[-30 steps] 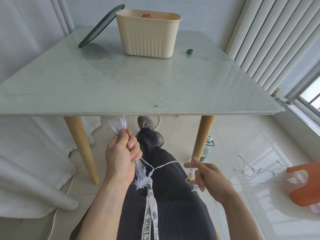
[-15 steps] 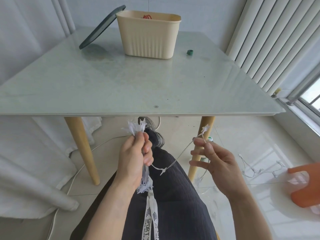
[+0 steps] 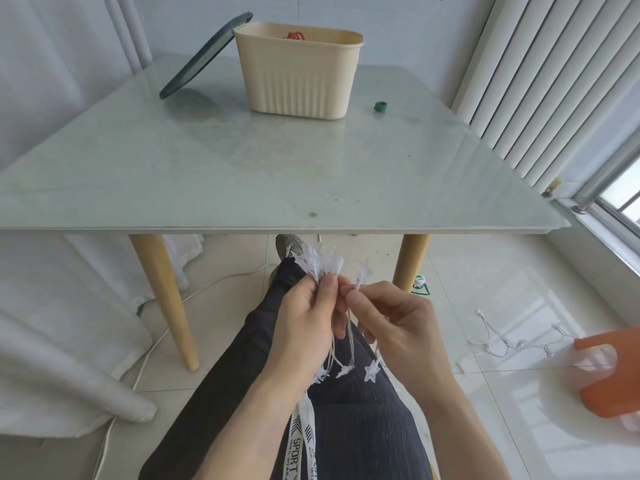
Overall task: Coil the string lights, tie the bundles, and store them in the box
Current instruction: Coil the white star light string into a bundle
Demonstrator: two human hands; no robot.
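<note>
Below glass table (image 3: 242, 174), left hand (image 3: 304, 317) grips string lights (image 3: 322, 265), right hand (image 3: 391, 317) pinches next star beside

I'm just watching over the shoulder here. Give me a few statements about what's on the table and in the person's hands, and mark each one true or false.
1. The box on the table is open, with its lid leaning against it. True.
2. The left hand holds a bunch of string lights. True.
3. The right hand rests flat on the table. False: it pinches one light by the left hand, below the table edge.
4. All the string lights are gathered in the hands. False: a length still lies on the floor to the right.
5. A small green object sits on the table right of the box. True.
</note>
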